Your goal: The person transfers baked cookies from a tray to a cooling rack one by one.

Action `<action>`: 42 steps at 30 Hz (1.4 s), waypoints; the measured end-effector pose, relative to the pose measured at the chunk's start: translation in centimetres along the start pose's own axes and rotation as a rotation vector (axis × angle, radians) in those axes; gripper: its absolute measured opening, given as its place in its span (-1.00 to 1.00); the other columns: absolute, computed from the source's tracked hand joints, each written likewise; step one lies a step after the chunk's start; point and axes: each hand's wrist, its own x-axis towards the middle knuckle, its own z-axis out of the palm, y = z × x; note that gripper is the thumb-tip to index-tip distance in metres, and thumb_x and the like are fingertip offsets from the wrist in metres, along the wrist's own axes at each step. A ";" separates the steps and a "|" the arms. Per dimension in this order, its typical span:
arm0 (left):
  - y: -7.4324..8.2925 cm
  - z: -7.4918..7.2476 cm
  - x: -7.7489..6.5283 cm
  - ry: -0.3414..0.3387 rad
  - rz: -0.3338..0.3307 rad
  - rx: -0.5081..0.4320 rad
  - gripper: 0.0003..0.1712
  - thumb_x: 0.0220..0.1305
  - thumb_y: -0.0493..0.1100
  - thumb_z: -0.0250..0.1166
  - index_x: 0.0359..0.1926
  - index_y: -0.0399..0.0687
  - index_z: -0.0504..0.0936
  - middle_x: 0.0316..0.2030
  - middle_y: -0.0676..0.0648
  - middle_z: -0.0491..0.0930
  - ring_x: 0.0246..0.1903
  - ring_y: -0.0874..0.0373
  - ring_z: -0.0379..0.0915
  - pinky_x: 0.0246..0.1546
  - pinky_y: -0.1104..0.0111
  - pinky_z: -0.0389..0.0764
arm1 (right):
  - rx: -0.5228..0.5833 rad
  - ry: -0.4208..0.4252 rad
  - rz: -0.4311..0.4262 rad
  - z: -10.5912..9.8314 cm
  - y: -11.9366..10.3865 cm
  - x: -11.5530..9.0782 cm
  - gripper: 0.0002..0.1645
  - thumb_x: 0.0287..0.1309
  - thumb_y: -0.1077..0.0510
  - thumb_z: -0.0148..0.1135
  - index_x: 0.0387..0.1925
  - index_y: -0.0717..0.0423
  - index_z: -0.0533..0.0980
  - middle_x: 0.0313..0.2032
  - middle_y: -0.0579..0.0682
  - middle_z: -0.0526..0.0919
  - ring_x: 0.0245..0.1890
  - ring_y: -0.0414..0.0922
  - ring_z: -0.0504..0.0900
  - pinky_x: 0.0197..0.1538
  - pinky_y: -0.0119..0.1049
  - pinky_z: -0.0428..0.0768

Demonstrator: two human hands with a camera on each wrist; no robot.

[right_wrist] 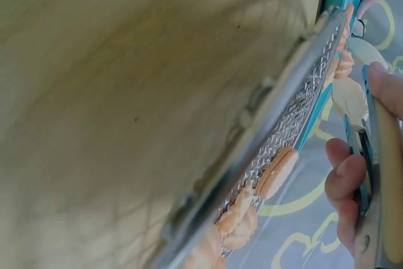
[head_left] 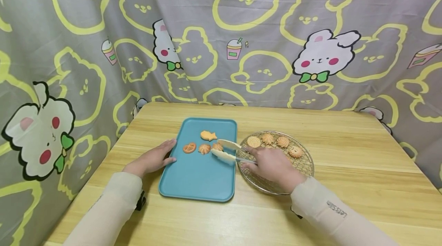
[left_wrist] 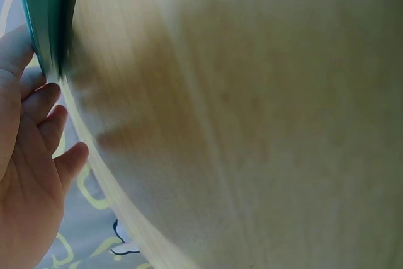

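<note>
In the head view, my right hand grips a pair of tongs with pale tips and metal arms. The tips stand apart over the tray, one on each side of a flower-shaped cookie. To its left on the blue tray lie another flower-shaped cookie and a pretzel cookie, with a fish-shaped cookie above them. My left hand touches the tray's left rim with fairly straight fingers; the left wrist view shows these fingers beside the rim.
Right of the tray stands a round wire rack bearing several cookies, among them a round one and a swirled one. My right hand and forearm hide part of it. A patterned curtain hangs behind the wooden table.
</note>
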 end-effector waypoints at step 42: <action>-0.3 0.1 0.2 -0.001 -0.019 0.002 -0.16 0.39 0.01 0.15 0.46 -0.28 -0.03 0.43 -0.31 -0.03 0.39 -0.24 -0.15 0.32 -0.07 0.05 | -0.050 0.055 0.129 -2.9 6.1 -5.4 -0.23 0.13 -0.33 0.20 0.21 0.07 0.47 -0.22 0.10 0.67 -0.52 0.00 0.63 -0.71 -0.22 0.40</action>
